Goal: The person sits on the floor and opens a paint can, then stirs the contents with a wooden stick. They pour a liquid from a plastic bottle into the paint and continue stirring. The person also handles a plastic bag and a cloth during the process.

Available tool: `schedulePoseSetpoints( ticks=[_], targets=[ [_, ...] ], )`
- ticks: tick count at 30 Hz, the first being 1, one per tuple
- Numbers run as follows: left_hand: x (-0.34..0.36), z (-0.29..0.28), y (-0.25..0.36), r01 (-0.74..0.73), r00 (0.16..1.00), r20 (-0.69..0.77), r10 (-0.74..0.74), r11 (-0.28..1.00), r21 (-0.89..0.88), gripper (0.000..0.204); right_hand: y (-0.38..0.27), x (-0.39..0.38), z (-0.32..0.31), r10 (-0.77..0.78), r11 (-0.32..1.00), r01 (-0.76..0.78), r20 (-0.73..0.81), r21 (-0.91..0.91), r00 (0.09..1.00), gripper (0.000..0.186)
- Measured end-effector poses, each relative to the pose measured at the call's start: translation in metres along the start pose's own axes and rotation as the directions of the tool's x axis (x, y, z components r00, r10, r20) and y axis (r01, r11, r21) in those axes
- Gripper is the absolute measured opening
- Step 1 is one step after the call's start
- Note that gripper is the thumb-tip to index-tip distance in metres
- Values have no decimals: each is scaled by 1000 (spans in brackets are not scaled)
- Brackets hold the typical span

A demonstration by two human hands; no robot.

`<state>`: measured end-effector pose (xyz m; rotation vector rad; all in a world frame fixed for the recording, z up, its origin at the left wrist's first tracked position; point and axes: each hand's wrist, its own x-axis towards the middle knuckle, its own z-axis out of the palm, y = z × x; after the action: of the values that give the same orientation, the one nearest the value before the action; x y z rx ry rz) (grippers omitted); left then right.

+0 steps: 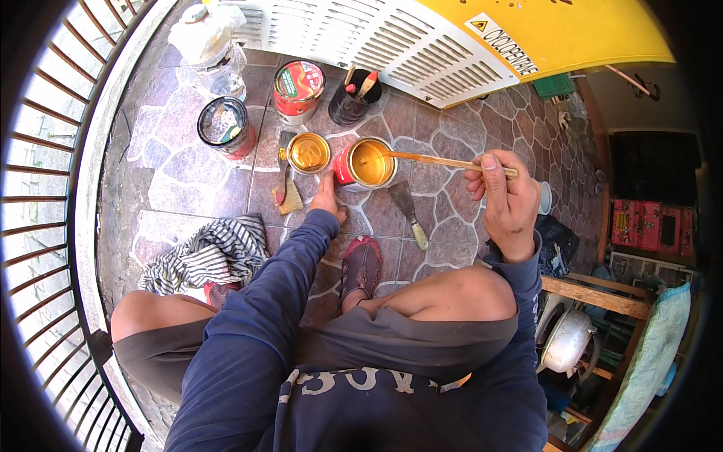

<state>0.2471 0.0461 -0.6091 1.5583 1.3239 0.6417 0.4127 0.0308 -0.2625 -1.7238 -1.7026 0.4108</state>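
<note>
A small red paint can (344,167) stands uncovered on the tiled floor, with golden-yellow paint inside. Against its near left side, my left hand (328,203) grips the can low down; some fingers are hidden. My right hand (508,200) pinches the end of a wooden stir stick (437,160), whose coated far end reaches over the rim into the paint. A lid with a golden inside (309,153) lies just left of the can. Beside it are a dark-bristled paintbrush (285,157) and a pale-bristled one (289,200). A putty knife (409,215) lies to the right.
Farther off stand a red-labelled can (299,92), a paint-smeared can (224,124) and a black container with brushes (354,104). A striped cloth (211,252) lies by my left knee. Left is a metal railing (38,199); a yellow and white cabinet (392,38) stands ahead.
</note>
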Motion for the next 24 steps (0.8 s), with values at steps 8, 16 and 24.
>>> schedulePoseSetpoints(
  ticks=[8,16,24],
  targets=[
    [0,2,-1,18,1000,-8,-18,1000,10,95,1,0,2,14,1000,-14,-18,10,1000,25],
    [-1,3,-2,27,999,-18,-27,1000,-4,94,17,-3,4,66,994,-66,3,85,998,28],
    [1,-2,0,12,1000,9,-12,1000,-1,95,88,-29,38,275,913,-279,57,297,960,31]
  ],
)
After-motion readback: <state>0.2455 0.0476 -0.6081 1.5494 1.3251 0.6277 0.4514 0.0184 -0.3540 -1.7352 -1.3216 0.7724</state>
